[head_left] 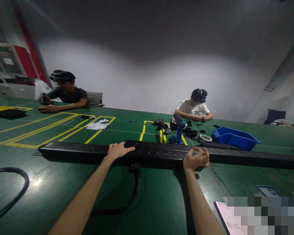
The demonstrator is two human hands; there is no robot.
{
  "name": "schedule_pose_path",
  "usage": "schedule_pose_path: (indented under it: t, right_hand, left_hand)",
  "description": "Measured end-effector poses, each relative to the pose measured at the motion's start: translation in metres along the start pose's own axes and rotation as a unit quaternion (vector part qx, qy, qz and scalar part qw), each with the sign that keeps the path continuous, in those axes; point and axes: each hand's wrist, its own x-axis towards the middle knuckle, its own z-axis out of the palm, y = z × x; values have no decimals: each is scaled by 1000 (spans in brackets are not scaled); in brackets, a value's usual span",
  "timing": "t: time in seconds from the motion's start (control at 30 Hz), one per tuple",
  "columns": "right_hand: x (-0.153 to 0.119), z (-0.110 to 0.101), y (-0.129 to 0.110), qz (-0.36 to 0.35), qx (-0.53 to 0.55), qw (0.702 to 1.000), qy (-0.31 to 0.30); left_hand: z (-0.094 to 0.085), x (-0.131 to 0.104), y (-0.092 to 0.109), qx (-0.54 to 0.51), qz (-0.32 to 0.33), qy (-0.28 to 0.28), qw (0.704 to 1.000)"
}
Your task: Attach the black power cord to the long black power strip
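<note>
Power strip (159,153) across the table (161,199); behind it, paper (98,125) at eleven o'clock, upright drill (179,126) at one, bin (232,142) at two

Assembly workshop, green bench (161,199) marked with yellow lines (142,132), cordless drill (179,131) standing upright, blue parts bin (243,143), long multi-socket power strip (159,152)

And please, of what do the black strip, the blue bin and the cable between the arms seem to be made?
Strip: perhaps painted metal, possibly plastic; black, with a satin sheen along its edges.
Bin: probably plastic, semi-gloss; evenly blue, with moulded-looking walls.
Cable: black rubber or plastic sheath, smooth; it bends in a soft curve.
</note>
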Motion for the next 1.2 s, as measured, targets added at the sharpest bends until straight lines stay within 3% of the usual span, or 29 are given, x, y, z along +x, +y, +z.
schedule_pose_path:
  t: [0.1,0.23,0.3,0.37,0.4,0.47,0.73,0.97,1.1,1.2]
  right_hand:
    - [-18,-6,-18,-136,28,987,-78]
    - [-66,-17,-47,-281,94,932,-209]
    - [-91,-23,-63,-359,142,880,-275]
    - [-110,-28,-78,-463,170,790,-365]
    - [-116,-30,-84,-495,165,758,-391]
    - [-121,-34,-91,-522,147,730,-416]
    - [-112,-47,-97,-537,144,705,-440]
    - [-123,-50,-101,-547,162,679,-462]
    - [-127,-48,-100,-526,187,697,-450]
    - [-125,-48,-98,-480,220,727,-439]
  left_hand:
    - [1,1,0,-3,0,0,1000]
    - [2,0,1,0,-1,2,1000]
    - [2,-2,2,9,-1,9,1000]
    - [2,-4,3,18,0,13,1000]
    - [2,-5,4,21,1,14,1000]
    - [2,-6,5,25,4,15,1000]
    - [3,-6,7,38,0,20,999]
    - [1,-7,7,39,7,16,999]
    - [3,-6,6,37,4,20,999]
    - [3,-5,6,35,4,18,999]
